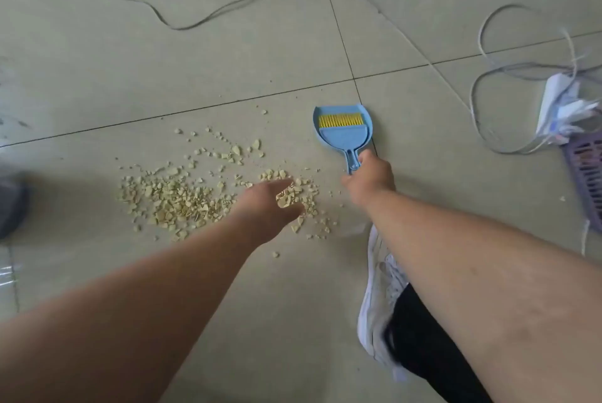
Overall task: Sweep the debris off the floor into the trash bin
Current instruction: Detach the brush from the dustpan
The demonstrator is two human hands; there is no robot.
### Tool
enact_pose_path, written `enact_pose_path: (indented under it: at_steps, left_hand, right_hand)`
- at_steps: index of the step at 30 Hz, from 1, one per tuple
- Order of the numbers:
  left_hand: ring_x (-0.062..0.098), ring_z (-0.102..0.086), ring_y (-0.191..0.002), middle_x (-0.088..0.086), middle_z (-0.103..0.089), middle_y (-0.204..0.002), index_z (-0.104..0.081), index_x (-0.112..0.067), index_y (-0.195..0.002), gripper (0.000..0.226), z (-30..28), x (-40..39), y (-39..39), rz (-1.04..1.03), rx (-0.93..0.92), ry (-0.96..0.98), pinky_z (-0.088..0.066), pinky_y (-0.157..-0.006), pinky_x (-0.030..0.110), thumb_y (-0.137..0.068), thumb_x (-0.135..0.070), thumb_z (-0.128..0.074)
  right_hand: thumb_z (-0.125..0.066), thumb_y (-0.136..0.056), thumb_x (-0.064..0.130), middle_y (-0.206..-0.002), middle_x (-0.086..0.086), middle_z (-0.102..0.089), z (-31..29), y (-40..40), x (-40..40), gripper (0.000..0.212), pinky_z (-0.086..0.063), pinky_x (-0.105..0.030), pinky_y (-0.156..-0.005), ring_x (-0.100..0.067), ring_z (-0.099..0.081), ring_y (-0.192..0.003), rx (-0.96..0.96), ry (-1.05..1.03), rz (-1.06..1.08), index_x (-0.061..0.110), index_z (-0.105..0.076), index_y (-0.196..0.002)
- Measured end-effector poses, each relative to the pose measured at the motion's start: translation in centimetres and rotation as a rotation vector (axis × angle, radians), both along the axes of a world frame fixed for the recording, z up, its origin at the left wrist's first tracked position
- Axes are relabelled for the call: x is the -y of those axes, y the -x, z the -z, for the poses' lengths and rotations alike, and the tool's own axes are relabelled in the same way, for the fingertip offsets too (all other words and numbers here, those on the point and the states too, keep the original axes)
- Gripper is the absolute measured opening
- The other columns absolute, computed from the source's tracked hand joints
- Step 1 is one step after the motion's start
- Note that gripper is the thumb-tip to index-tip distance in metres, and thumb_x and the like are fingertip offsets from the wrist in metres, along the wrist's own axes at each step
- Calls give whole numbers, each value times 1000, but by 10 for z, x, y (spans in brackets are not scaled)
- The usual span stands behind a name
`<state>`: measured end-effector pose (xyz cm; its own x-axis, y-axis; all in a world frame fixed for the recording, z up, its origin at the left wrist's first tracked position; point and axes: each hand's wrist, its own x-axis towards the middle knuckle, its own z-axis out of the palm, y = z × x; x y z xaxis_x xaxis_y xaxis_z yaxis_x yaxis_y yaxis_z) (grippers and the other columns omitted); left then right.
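The right hand (369,176) is gripping the handle of a smooth blue plastic dustpan (342,132) lying flat on the tiled floor (130,76), a yellow-bristled brush (340,120) nested inside it. Pale yellow, jagged, crumbly debris (182,197) is lying scattered just left of the dustpan, and the left hand (270,207) is hovering over its right edge with fingers relaxed, holding nothing.

Soft, even daylight, faint shadows under the arms, wide-angle bending and motion blur at the frame edges.

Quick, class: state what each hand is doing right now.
Left hand: open, holding nothing, fingers reaching over the scattered yellow crumb debris.
Right hand: closed around the handle of the small blue plastic dustpan.
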<state>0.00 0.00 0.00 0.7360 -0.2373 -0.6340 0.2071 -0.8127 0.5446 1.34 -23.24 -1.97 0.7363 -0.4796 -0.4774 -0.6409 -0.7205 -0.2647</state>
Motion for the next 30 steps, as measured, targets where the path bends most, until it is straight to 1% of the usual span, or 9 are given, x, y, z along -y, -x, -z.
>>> enact_pose_path:
  at_steps: [5,8,10,11,13,17,21,25,30]
  left_hand:
    - [16,-67,-126,-6,-73,-138,-61,-35,-150,62,-23,-7,17,-172,-51,91,-43,-94,21,-93,-55,-75]
    - [15,-69,-121,-4,-75,-134,-70,-32,-142,48,-49,-15,29,-208,20,130,-39,-93,18,-98,-50,-70]
    - [9,-70,-100,-6,-81,-113,-79,-35,-127,32,-72,-24,39,-307,33,217,-44,-85,21,-100,-48,-66]
    - [7,-66,-86,-10,-79,-98,-82,-39,-111,22,-83,-30,43,-384,31,281,-47,-77,25,-100,-47,-64]
    - [9,-59,-72,-9,-73,-82,-78,-42,-86,21,-106,-46,49,-564,7,383,-49,-68,28,-99,-44,-61]
    - [23,-75,-94,11,-83,-109,-80,-18,-107,25,-141,-91,56,-968,-164,700,-60,-82,36,-107,-23,-56]
    - [28,-77,-85,16,-83,-102,-77,-8,-112,24,-182,-138,58,-1133,-162,817,-63,-84,41,-105,-5,-54]
    - [24,-74,-70,14,-77,-90,-69,-3,-129,26,-238,-167,59,-1084,-113,912,-64,-72,38,-108,-7,-53]
    - [29,-73,-91,17,-76,-106,-64,-6,-137,30,-304,-186,71,-914,-116,1029,-64,-79,40,-112,-19,-53]
  right_hand:
    - [-76,-80,26,-83,1,-65,-31,5,-37,15,-50,-26,-69,-23,-64,-75,111,-162,190,18,-67,-89]
    - [-77,-78,27,-69,2,-68,-58,14,-67,15,-49,-23,-64,-22,-66,-68,149,-169,108,13,-72,-78]
    - [-77,-76,28,-64,2,-69,-80,24,-95,15,-51,-24,-62,-23,-68,-66,175,-207,39,13,-74,-74]
    - [-78,-75,28,-63,3,-70,-91,30,-110,16,-50,-23,-58,-21,-69,-64,195,-248,16,14,-73,-70]
    - [-79,-74,31,-58,4,-69,-115,44,-140,20,-48,-22,-53,-19,-68,-60,251,-317,-8,15,-71,-65]
    - [-78,-79,35,-64,11,-71,-163,69,-195,17,-43,-20,-53,-2,-64,-60,348,-424,-96,21,-74,-69]
    - [-81,-81,34,-66,10,-72,-215,82,-234,16,-45,-20,-56,-3,-63,-59,339,-538,-243,21,-75,-73]
    - [-80,-83,33,-69,9,-73,-281,81,-246,15,-45,-21,-60,-5,-67,-66,375,-495,-472,22,-76,-73]
    - [-80,-84,37,-71,11,-73,-350,87,-250,13,-48,-20,-58,-5,-67,-67,435,-484,-603,28,-76,-75]
